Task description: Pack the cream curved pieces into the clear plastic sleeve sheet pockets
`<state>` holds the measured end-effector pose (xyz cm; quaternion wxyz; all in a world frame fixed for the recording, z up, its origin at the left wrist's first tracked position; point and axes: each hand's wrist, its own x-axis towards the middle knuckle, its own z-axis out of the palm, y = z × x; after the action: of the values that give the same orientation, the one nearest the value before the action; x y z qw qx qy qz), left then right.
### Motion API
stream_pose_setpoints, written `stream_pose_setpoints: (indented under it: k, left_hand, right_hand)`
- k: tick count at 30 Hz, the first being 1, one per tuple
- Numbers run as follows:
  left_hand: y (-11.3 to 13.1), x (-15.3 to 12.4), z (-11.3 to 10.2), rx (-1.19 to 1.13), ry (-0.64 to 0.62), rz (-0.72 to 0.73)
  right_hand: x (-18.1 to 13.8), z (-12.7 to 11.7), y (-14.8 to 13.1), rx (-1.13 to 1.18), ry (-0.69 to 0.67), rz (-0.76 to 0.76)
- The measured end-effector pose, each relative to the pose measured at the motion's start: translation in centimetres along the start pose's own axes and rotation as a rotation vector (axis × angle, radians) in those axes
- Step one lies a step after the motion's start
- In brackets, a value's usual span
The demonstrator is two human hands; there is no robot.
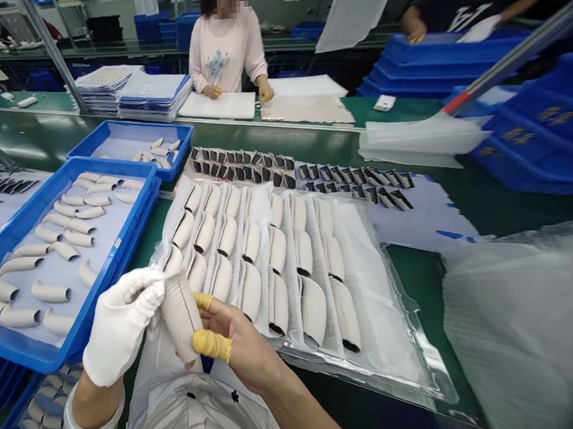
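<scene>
Close in front of my body I hold a curved, beige ribbed shell piece point(180, 315) with a dark seam line along it. My left hand point(123, 321), in a white glove, pinches its upper left edge. Bare except for yellow finger cots, my right hand point(233, 337) grips the same piece from the right, thumb and finger closed on it. Just beyond lie rows of similar beige shell pieces point(313, 310) on a sheet of white foam wrap point(368, 287), with strips folded up between the rows. The far side of the held piece is hidden.
At left, a blue tray point(123, 250) carries loose beige pieces; a second blue tray point(109, 127) stands behind it. Small black parts point(356, 174) lie in rows behind the foam. Clear plastic sheeting point(521, 323) is at right. Across the bench a co-worker point(230, 43) handles white sheets.
</scene>
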<state>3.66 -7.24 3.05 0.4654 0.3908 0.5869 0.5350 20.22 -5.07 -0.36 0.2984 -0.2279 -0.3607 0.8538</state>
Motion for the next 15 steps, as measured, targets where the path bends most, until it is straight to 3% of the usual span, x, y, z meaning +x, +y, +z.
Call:
stream_pose_setpoints:
  k: [6, 10, 12, 15]
  left_hand:
    - [-1.1, 0.8, 0.9, 0.056, -0.198, 0.056]
    - [-0.8, 2.1, 2.4, 0.189, -0.311, 0.191]
    - [-0.7, 2.8, 3.0, 0.313, -0.279, 0.232]
    - [-0.9, 4.1, 3.0, 0.490, -0.163, 0.139]
  right_hand:
    - [-1.6, -2.0, -1.7, -0.147, 0.008, 0.003]
    - [-2.8, -3.3, -3.0, -0.321, 0.074, 0.016]
    - [-3.5, -3.9, -4.1, -0.428, 0.120, 0.007]
    - [-4.4, -5.3, -6.8, -0.577, 0.194, -0.032]
